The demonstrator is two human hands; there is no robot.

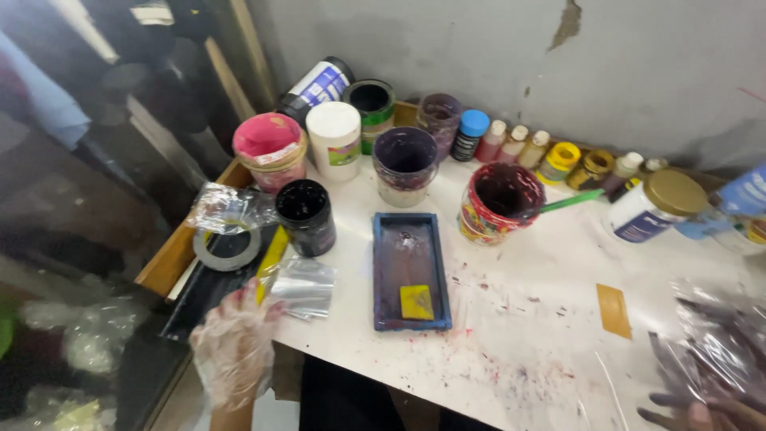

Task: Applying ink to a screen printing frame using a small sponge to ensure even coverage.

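By left hand (233, 345) — crinkled clear bag (302, 287)

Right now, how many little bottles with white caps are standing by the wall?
3 for sure: white-capped bottles side by side, right of the blue-capped bottle. Farther right, another pale-capped one; more may hide.

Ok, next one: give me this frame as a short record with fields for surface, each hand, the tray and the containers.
surface: white paint-spattered table
left hand: left hand in a clear plastic glove, at the table's left edge by a yellow-edged black bar and crinkled clear plastic sheet
right hand: right hand at lower right, fingers stained dark, under a smeared plastic sheet
tray: blue rectangular tray with a small yellow square card in it
containers: open paint tubs and small bottles along the wall; red-stained tub with a green-handled tool
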